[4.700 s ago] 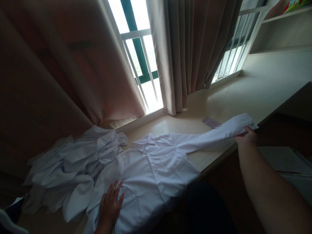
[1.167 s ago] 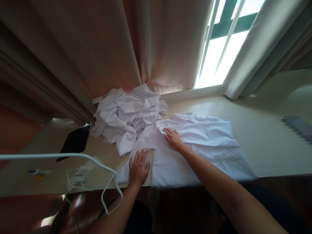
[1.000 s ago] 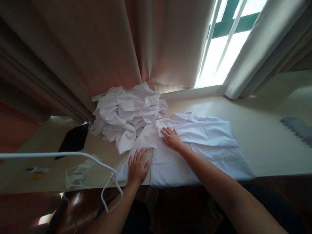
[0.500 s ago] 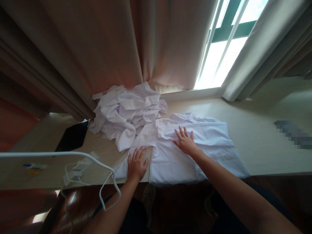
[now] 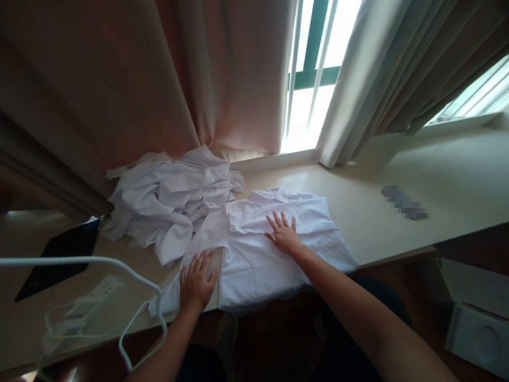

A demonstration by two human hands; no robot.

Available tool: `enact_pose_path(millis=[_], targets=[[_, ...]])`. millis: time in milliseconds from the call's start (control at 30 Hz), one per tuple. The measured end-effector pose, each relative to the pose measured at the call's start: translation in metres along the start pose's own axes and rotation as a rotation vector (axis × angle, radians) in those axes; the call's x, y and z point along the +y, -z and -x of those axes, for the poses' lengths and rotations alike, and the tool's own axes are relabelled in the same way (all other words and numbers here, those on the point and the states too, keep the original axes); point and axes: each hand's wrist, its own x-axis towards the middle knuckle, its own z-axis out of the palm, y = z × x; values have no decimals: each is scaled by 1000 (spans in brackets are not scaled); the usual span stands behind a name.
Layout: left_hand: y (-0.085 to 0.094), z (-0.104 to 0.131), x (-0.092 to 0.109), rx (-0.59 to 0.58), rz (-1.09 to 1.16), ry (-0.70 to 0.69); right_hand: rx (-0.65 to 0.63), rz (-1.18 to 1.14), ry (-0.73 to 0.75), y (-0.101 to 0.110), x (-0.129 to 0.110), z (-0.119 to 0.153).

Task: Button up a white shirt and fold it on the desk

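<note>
the left hand point(image 5: 198, 281), fingers parted, rests over the outstretched sleeve point(image 5: 204, 233), whose long axis runs toward 7 o'clock. at 2 to 3 o'clock from it the white shirt point(image 5: 254, 265) lies on the counter point(image 5: 361, 212), collar point(image 5: 270, 196) toward 12. the right hand point(image 5: 284, 233), spread flat on top, is farther from that sleeve.

Your right hand point(image 5: 283, 233) lies spread, palm down, on the folded white shirt point(image 5: 254, 270) on the pale counter point(image 5: 366, 233), while your left hand point(image 5: 196, 281) rests over its sleeve point(image 5: 207, 231). Just beyond, you have a crumpled heap of white cloth point(image 5: 167, 196) by the curtain point(image 5: 246, 79), with a power strip point(image 5: 97, 297) to your left and a pixelated object point(image 5: 405, 202) well apart to your right.
</note>
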Motion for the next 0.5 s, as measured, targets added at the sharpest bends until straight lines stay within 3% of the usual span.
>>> enact_pose_path(millis=[167, 300, 400, 500], targets=[[-4, 0, 1, 28, -20, -8, 45, 77, -309, 2, 73, 20], [-7, 1, 4, 52, -43, -23, 19, 105, -434, -3, 126, 48], [-7, 1, 5, 56, -48, -21, -28, 91, -451, -2, 151, 65], [-7, 1, 7, 49, -50, -21, -30, 79, -438, 2, 159, 74]])
